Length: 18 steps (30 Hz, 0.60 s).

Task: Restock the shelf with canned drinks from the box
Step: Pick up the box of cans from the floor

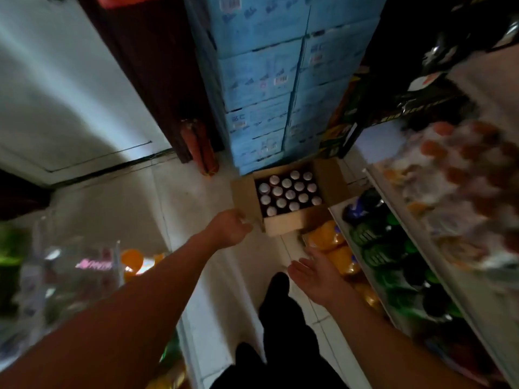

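The left hand, loosely curled at the box flap, and the open, empty right hand should lift cans straight upward.

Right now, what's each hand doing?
Left hand: at the box flap, fingers curled; grip cannot be told.
Right hand: open, palm up, empty.

Single head-worn wide-angle view, looking forward and steeply down a narrow aisle from standing height. Open box of cans on the floor lies near frame centre, well below the lens; shelf runs along the right edge. Both forearms enter from the bottom; edges blurred.
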### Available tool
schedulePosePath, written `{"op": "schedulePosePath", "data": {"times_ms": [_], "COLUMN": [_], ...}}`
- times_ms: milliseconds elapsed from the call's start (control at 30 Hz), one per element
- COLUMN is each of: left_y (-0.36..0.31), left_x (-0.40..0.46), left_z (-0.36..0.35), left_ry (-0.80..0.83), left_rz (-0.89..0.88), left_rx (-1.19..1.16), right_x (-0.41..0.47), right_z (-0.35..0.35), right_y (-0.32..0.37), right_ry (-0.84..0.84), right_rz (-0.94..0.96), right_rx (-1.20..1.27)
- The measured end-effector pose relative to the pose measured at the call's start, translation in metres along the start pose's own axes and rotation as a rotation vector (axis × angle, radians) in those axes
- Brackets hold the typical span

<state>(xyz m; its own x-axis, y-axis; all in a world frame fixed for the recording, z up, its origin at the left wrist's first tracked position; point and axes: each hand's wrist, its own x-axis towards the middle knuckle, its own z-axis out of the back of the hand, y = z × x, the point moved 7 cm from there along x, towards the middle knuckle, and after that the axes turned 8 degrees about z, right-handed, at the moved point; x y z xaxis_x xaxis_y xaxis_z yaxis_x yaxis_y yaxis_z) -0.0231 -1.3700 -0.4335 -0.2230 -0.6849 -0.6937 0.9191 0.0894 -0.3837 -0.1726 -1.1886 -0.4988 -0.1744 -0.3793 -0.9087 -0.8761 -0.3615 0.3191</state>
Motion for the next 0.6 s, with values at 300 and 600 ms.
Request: {"op": "schedulePosePath", "data": {"times_ms": [300, 600], "left_y": [-0.016, -0.061], "left_x": [0.265, 0.485], "left_z": [-0.007, -0.048], "left_ry": [0.099, 0.113], "left_rz": [-0.146, -0.407], "left_rx": [0.005, 0.182], "right_x": [0.235, 0.416], "right_z": [-0.077, -0.062], "right_y": [0.034, 0.056], "right_ry": [-0.141, -0.279], "right_rz": [-0.025, 0.081], "right_rx": [0.032, 0.032]}}
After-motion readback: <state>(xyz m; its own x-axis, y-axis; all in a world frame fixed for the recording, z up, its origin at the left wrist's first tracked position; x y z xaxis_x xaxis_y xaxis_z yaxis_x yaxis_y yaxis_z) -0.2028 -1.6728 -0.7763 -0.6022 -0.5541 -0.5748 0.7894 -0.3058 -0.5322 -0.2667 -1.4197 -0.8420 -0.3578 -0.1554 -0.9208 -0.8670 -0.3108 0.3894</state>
